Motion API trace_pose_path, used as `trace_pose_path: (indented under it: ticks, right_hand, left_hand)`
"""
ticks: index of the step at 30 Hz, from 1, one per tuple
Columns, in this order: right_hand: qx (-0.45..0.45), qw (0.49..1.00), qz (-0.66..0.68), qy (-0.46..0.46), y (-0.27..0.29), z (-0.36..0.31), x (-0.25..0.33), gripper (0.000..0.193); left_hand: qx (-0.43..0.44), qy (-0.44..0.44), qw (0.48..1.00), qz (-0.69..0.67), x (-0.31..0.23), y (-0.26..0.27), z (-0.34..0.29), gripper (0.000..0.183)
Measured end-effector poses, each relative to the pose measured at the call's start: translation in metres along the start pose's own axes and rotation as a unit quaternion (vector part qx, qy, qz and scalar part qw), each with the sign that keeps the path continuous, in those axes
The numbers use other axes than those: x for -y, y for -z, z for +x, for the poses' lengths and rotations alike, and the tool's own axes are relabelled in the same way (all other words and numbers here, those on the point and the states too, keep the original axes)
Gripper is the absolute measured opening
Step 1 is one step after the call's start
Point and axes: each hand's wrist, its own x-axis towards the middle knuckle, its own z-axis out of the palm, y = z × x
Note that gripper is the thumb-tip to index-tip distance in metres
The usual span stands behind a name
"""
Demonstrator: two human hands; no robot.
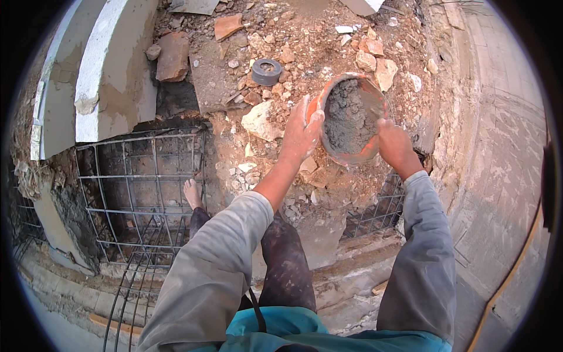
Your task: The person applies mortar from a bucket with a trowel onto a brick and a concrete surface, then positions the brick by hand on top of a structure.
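Bowl [352, 159] of wet cement [347, 117] is held up over the rubble, ahead of the person, tilted so that its inside shows; left hand [303, 132] is clamped on the left side, right hand [396, 145] on the right rim, some fingertips being hidden behind the wall.

Risk, as judged: the load looks heavy and the rim is smeared, so a wet grip could slip; uneven hold between the hands could tip the bowl and spill cement; a stumble would do the same.

Footing is the likeliest cause; a bare foot [192, 193] is at the edge of a steel grid [156, 176], though what bears its weight cannot be told; a second grid [384, 205] lies below the right forearm, its openings able to catch a foot.

Beyond the hands, a pale rock [261, 121], a dark ring [266, 71] and a broken brick [173, 57] clutter the ground; white-edged slabs [111, 76] block the far left; loose bars [126, 293] jut near the lower edge.
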Motion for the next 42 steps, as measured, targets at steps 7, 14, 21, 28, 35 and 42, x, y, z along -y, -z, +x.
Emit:
trace_pose_path:
  ticks: [7, 14, 21, 28, 35, 42]
  right_hand:
    - [0.058, 0.994, 0.096, 0.012, -0.01, -0.021, 0.014, 0.016]
    - [0.114, 0.962, 0.249, 0.003, -0.057, 0.013, 0.049, 0.022]
    - [0.053, 0.923, 0.379, -0.024, -0.056, 0.016, 0.077, 0.03]
    - [0.117, 0.702, 0.687, -0.148, -0.035, -0.016, 0.063, 0.022]
    - [0.031, 0.79, 0.593, -0.156, -0.007, -0.029, 0.044, 0.029]
    - [-0.043, 0.9, 0.431, -0.055, 0.051, -0.049, 0.061, 0.02]
  left_hand:
    - [-0.067, 0.028, 0.986, -0.149, 0.028, -0.036, 0.033, 0.05]
    - [-0.102, -0.006, 0.971, -0.217, 0.006, -0.057, 0.025, 0.046]
    - [-0.123, -0.023, 0.969, -0.214, 0.007, -0.059, 0.029, 0.047]
    - [-0.106, -0.009, 0.976, -0.189, 0.007, -0.059, 0.032, 0.05]
    - [-0.147, 0.049, 0.981, -0.118, 0.042, 0.013, -0.014, 0.06]
    - [-0.231, 0.188, 0.937, 0.18, 0.14, 0.148, -0.189, 0.059]
